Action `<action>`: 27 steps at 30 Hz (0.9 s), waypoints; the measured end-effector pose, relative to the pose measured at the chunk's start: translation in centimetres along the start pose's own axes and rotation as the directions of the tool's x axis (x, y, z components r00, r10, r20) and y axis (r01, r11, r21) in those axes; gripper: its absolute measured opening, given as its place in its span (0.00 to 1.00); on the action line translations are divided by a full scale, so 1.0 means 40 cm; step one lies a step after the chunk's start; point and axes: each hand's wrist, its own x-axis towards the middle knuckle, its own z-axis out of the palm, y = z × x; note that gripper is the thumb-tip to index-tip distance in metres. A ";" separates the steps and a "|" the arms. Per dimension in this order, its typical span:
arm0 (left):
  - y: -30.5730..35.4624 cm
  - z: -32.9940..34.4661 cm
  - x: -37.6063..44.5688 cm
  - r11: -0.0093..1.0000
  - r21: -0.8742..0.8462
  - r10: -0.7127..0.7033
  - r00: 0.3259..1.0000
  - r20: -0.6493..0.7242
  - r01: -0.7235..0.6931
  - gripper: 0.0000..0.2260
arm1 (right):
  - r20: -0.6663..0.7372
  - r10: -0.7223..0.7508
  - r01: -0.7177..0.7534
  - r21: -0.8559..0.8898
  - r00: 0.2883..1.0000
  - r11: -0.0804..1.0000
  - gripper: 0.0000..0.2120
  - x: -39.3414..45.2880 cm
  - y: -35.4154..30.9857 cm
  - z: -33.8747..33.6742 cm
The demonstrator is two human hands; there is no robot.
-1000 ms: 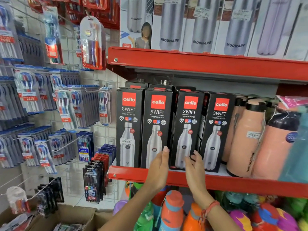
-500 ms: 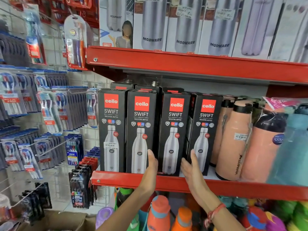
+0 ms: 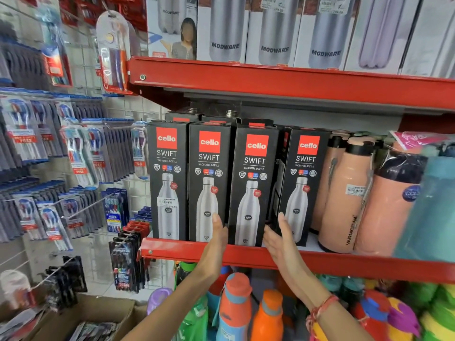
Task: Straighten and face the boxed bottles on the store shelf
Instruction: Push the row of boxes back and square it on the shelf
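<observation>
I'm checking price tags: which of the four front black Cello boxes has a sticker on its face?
The leftmost Cello box: a white barcode price sticker sits on its pictured bottle. The other three faces show none.

Retail shop aisle, red metal shelves [image 3: 246, 257] stocked with 4 front-facing boxed bottles [image 3: 253, 183], price stickers, toothbrush packs [image 3: 76, 153] hanging on wall hooks, loose coloured flasks [image 3: 236, 306] below

Four black Cello Swift boxes [image 3: 253, 185] stand across the front of the red shelf [image 3: 246, 254], with at least three more box tops behind. Two hands are up there, left hand [image 3: 216, 238] and right hand [image 3: 280, 238], and three peach flasks [image 3: 344, 198] stand alongside
</observation>
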 end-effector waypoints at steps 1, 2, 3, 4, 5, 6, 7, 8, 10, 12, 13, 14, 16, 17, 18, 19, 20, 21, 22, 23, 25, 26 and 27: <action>0.004 -0.001 -0.001 1.000 0.018 0.009 1.000 -0.003 -0.009 0.54 | 0.006 0.001 -0.001 -0.004 1.000 1.000 0.48 -0.001 -0.004 -0.001; 0.014 -0.001 -0.008 0.998 0.051 0.033 0.999 -0.026 -0.031 0.56 | 0.014 -0.003 0.003 0.001 1.000 1.000 0.46 -0.002 -0.006 -0.002; 0.024 -0.002 -0.011 0.994 0.094 0.069 0.995 -0.065 -0.063 0.57 | 0.018 -0.018 0.018 0.006 1.000 1.000 0.43 -0.001 -0.010 -0.004; 0.033 0.000 -0.015 0.986 0.130 0.125 0.985 -0.122 -0.109 0.56 | 0.001 -0.044 0.044 0.007 0.999 0.999 0.39 -0.004 -0.015 -0.007; 0.041 0.005 -0.016 0.974 0.140 0.199 0.966 -0.163 -0.177 0.51 | -0.041 -0.086 0.086 0.004 0.995 0.996 0.36 -0.005 -0.019 -0.012; 0.053 0.018 -0.021 0.962 0.125 0.262 0.945 -0.196 -0.241 0.45 | -0.104 -0.144 0.144 -0.005 0.984 0.990 0.33 -0.007 -0.022 -0.021; 0.064 0.037 -0.021 0.952 0.110 0.301 0.933 -0.195 -0.284 0.40 | -0.187 -0.203 0.203 -0.017 0.961 0.979 0.29 -0.006 -0.022 -0.033; 0.074 0.062 -0.017 0.955 0.080 0.296 0.939 -0.174 -0.286 0.36 | -0.274 -0.250 0.251 -0.031 0.929 0.968 0.24 -0.006 -0.021 -0.048; 0.076 0.117 -0.002 0.970 0.036 0.241 0.966 -0.097 -0.238 0.34 | -0.404 -0.297 0.297 -0.066 0.865 0.953 0.16 0.002 -0.014 -0.085; 0.062 0.172 0.021 0.983 0.054 0.176 0.984 -0.031 -0.174 0.38 | -0.442 -0.306 0.288 -0.110 0.843 0.951 0.12 0.013 -0.009 -0.121; 0.053 0.198 0.033 0.987 0.070 0.146 0.989 -0.006 -0.145 0.40 | -0.436 -0.303 0.275 -0.126 0.848 0.953 0.12 0.018 -0.009 -0.137; 0.046 0.221 0.040 0.987 0.092 0.131 0.991 0.012 -0.132 0.39 | -0.421 -0.294 0.257 -0.143 0.858 0.956 0.15 0.019 -0.011 -0.151; 0.037 0.252 0.049 0.982 0.146 0.122 0.993 0.008 -0.122 0.33 | -0.388 -0.257 0.202 -0.176 0.885 0.963 0.22 0.024 -0.018 -0.169; 0.032 0.264 0.053 0.980 0.163 0.115 0.993 0.005 -0.114 0.29 | -0.373 -0.236 0.176 -0.188 0.897 0.966 0.26 0.029 -0.018 -0.175; 0.030 0.277 0.054 0.981 0.169 0.099 0.995 -0.007 -0.097 0.25 | -0.360 -0.217 0.153 -0.198 0.907 0.968 0.29 0.034 -0.018 -0.181; 0.029 0.284 0.059 0.982 0.171 0.088 0.996 -0.020 -0.083 0.23 | -0.357 -0.197 0.130 -0.204 0.913 0.970 0.31 0.039 -0.018 -0.185; 0.026 0.290 0.065 0.985 0.155 0.084 0.996 -0.027 -0.078 0.23 | -0.363 -0.185 0.117 -0.202 0.913 0.972 0.32 0.044 -0.022 -0.188; 0.021 0.295 0.074 0.986 0.146 0.084 0.996 -0.028 -0.079 0.25 | -0.370 -0.176 0.113 -0.185 0.912 0.976 0.32 0.046 -0.027 -0.191; 0.017 0.298 0.085 0.986 0.146 0.085 0.996 -0.033 -0.079 0.26 | -0.375 -0.168 0.113 -0.165 0.912 0.980 0.31 0.051 -0.031 -0.196; 0.013 0.300 0.094 0.984 0.157 0.086 0.996 -0.037 -0.079 0.26 | -0.374 -0.152 0.103 -0.148 0.915 0.984 0.30 0.054 -0.037 -0.201; 0.013 0.304 0.103 0.986 0.148 0.083 0.995 -0.050 -0.075 0.26 | -0.368 -0.122 0.076 -0.137 0.922 0.988 0.30 0.050 -0.043 -0.206; 0.014 0.304 0.101 0.988 0.131 0.085 0.995 -0.057 -0.077 0.27 | -0.362 -0.110 0.064 -0.137 0.926 0.988 0.31 0.049 -0.040 -0.209; 0.011 0.300 0.100 0.992 0.103 0.085 0.994 -0.063 -0.078 0.31 | -0.353 -0.102 0.055 -0.141 0.930 0.989 0.32 0.046 -0.038 -0.209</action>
